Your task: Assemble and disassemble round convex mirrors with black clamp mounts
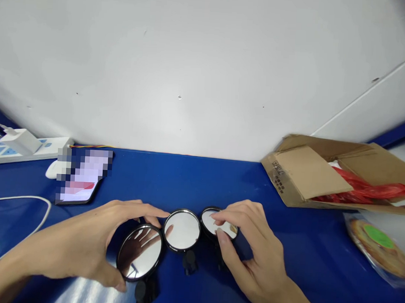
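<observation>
Mirrors stand in a row on the blue table (187, 178): left hand (92, 240) grips the large mirror (139, 252) by its rim, right hand (251, 249) pinches the small mirror (215, 224), the middle mirror (182, 230) between them.

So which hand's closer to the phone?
Left. The left hand curls round the large mirror just in front of the phone; the right hand is farther right, fingertips on the small mirror.

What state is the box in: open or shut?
Open: the box has its flaps spread, and a red bag shows inside.
</observation>
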A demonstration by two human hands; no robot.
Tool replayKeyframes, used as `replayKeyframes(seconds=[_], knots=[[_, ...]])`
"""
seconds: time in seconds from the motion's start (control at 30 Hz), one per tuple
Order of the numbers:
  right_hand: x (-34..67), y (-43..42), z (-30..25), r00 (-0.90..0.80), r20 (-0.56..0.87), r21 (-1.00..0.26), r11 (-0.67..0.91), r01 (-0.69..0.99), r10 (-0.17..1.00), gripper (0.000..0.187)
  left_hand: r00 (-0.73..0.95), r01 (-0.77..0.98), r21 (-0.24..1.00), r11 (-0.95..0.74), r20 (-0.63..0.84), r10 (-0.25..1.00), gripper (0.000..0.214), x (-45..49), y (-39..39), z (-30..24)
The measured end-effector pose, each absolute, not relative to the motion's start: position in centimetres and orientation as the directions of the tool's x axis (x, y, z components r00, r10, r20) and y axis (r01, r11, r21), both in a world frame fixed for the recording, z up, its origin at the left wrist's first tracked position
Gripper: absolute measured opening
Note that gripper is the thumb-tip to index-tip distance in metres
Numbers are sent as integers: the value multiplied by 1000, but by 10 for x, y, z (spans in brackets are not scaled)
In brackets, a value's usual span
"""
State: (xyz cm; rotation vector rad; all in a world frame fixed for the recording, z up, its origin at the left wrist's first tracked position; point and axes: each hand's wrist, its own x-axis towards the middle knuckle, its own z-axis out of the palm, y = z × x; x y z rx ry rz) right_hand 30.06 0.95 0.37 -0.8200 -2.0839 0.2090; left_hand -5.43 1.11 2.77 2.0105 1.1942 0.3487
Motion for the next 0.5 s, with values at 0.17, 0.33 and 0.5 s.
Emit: replayKeyframes(seconds=[0.17, 0.33, 0.5], knots=[[300, 10, 2, -412, 662, -428, 767, 478, 626, 26, 571, 659, 715, -232, -275, 774, 107, -62, 14, 29], [301, 10, 1, -410, 666, -428, 769, 474, 623, 26, 575, 646, 683, -340, -142, 806, 102, -73, 14, 31], [302, 11, 6, -434, 663, -424, 784, 454, 610, 27, 444, 508, 810, -294, 46, 895, 110, -54, 16, 21]])
